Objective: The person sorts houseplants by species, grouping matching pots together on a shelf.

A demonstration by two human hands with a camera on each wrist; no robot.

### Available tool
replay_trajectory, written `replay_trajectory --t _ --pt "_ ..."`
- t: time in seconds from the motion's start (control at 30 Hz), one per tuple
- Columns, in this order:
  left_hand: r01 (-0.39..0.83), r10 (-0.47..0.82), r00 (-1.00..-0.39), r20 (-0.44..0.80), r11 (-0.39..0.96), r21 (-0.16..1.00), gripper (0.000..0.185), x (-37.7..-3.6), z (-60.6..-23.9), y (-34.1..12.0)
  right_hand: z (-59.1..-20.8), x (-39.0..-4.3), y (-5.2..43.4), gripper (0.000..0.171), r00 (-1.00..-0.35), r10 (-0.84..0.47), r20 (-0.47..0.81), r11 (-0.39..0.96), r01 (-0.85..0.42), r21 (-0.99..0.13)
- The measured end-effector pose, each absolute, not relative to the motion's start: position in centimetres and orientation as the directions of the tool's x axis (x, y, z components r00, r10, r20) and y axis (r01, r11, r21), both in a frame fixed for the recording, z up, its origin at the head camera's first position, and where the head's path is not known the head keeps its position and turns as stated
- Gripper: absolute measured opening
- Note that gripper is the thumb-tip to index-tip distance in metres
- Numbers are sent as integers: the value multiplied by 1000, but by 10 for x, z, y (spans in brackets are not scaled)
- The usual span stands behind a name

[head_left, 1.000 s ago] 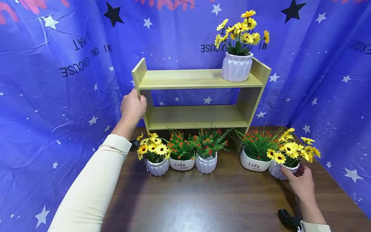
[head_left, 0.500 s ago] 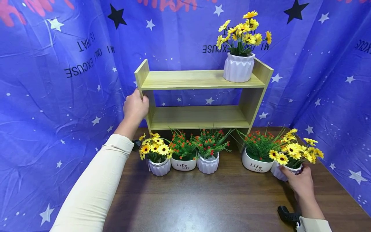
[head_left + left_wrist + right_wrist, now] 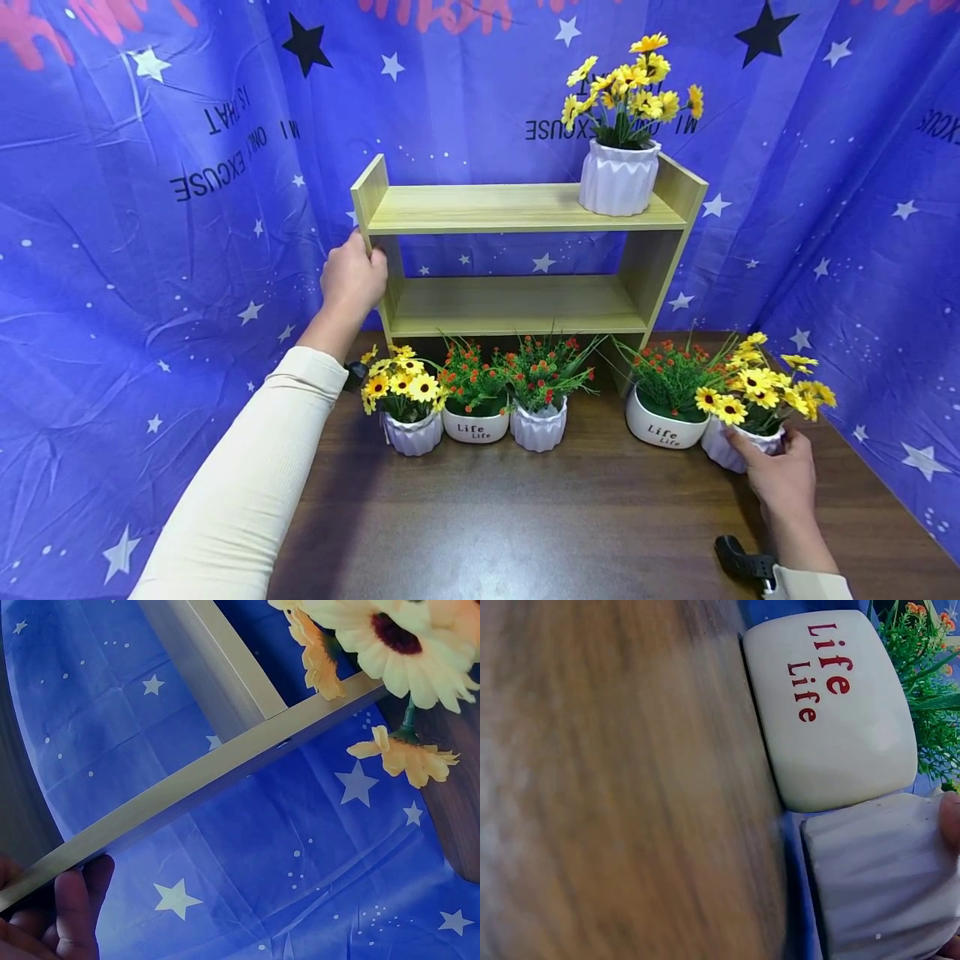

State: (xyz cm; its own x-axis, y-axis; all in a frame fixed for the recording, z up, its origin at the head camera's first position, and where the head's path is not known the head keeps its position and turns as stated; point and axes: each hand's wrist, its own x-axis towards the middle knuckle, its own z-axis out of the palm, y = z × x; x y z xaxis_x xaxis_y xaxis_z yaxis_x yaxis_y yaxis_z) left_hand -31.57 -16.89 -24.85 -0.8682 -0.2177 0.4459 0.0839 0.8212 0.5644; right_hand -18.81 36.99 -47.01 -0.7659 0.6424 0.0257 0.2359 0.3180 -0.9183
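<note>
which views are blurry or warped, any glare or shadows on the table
Head view: sharp, wide-angle bend in the shelf, soft glare on the table, arm shadow at its left. Right wrist view: tabletop smeared by blur, the Life pot and ribbed pot clearer. Left wrist view: shelf edge fairly sharp, the near flowers soft.

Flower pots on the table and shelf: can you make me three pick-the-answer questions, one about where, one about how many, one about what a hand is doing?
1. Where does the pot on the shelf stand?
A. top board, right end
B. lower board
C. top board, left end

2. How many pots stand on the table?
A. three
B. five
C. seven

3. What is the right hand doing?
A. lying flat on the table
B. holding the ribbed pot of yellow flowers
C. gripping the shelf

Answers:
1 A: the shelf pot sits by the right side panel.
2 B: three left, two right.
3 B: its fingers curl round that pot.
</note>
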Motion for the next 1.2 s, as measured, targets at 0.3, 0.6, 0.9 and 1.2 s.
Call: replay_trajectory --t 0.3,0.6,0.9,1.2 --pt "86 -220 -863 454 823 562 26 -316 -249 -169 -450 -178 361 90 -702 708 70 333 245 -910" --pt "79 -224 -867 445 821 566 26 -316 -249 -169 -417 -171 353 74 -655 723 217 356 84 -931" --pt "70 -228 -868 442 823 563 28 -315 -250 -169 -373 -170 328 71 -668 663 338 418 -45 -907" --pt "68 -224 -879 422 816 574 27 -314 -247 -168 -329 -181 301 76 -693 617 372 397 -133 -908"
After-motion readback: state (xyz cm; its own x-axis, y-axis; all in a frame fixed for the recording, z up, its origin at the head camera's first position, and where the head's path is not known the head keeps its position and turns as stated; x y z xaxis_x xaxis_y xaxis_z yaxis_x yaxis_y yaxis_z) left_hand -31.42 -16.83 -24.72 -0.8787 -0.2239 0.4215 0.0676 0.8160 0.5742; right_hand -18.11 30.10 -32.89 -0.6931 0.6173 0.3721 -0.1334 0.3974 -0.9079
